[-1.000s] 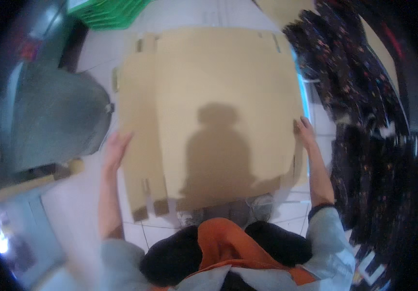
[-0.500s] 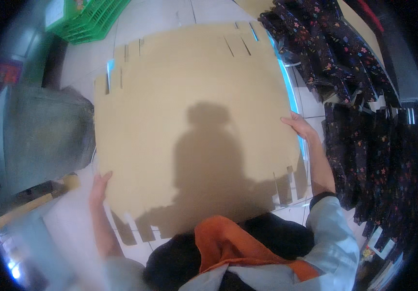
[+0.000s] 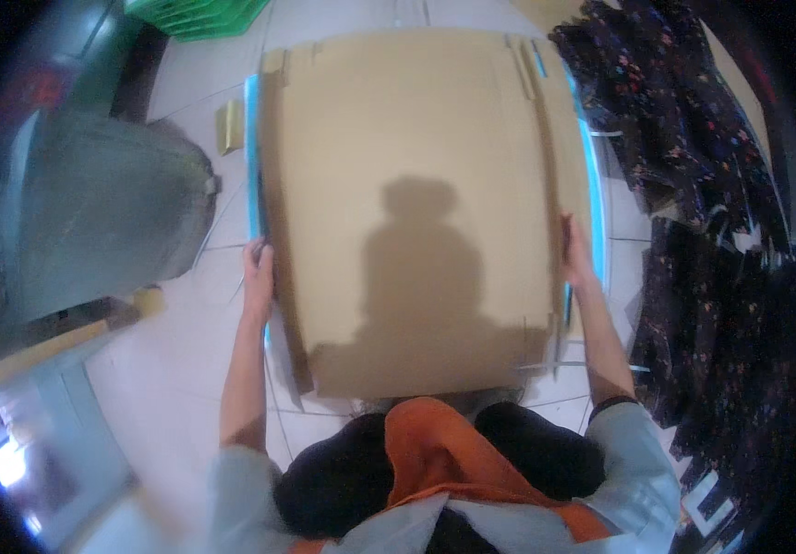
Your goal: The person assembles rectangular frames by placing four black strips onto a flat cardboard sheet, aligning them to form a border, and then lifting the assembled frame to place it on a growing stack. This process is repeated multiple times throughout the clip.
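A big flattened cardboard box (image 3: 416, 203) fills the middle of the view, held out flat in front of the person over the white tiled floor (image 3: 186, 369). The left hand (image 3: 258, 268) clasps its edge at nine o'clock and the right hand (image 3: 575, 258) clasps the opposite edge at three o'clock, fingers curled round the board. Half a second ago the sheet was spread wider and tilted, its slotted flaps showing along the near and far edges, and the left hand sat lower, near seven o'clock. Now the side panels have turned down out of sight, a light blue edge shows along both sides, and the hands sit level with each other, which suggests the flat box is being squared up in both hands. A grey sack (image 3: 102, 222) lies at nine o'clock, a green crate (image 3: 197, 14) at eleven, and dark flowered clothes (image 3: 693, 185) hang at three.
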Available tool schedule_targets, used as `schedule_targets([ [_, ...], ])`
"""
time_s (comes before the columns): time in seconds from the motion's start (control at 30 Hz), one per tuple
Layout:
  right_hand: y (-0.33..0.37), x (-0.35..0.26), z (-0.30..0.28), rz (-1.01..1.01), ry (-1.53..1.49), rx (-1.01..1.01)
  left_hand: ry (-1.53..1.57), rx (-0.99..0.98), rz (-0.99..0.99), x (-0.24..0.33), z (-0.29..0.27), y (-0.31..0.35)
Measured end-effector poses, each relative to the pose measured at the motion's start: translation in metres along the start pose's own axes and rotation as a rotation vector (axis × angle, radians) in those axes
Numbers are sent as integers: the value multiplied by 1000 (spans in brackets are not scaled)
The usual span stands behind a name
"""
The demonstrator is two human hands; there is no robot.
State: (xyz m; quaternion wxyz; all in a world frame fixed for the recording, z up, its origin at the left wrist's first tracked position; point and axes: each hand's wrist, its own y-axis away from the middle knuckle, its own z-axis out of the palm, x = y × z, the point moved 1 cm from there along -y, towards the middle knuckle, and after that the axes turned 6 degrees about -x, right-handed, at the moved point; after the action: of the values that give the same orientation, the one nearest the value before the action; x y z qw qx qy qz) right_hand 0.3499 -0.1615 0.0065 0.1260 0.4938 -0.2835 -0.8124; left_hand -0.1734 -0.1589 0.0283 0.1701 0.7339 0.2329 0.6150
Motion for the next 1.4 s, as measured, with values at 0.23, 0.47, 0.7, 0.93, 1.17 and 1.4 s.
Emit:
schedule_targets([
  [0.23, -25, -5, 1, 100, 533, -108, -576, 86, 193, -22, -13, -55],
  [0.47, -6, -4, 56, -312, 1664, 220, -1192, 365, 106, 4, 50, -26],
  [0.7, -23, 31, 89, -405, 1814, 335, -1147, 365, 328, 9, 93, -38],
  [0.93, -5, 25, 54, -631, 1672, 177, -1199, -199, 472, -26, 35, 34],
  [1.17, 59, 24, -5, -598, 1642, -119, -1153, -689, 524, -63, -41, 58],
  [1.4, 111, 37, -59, -443, 1870, -535, -1559, -769, 510, -52, -33, 63],
])
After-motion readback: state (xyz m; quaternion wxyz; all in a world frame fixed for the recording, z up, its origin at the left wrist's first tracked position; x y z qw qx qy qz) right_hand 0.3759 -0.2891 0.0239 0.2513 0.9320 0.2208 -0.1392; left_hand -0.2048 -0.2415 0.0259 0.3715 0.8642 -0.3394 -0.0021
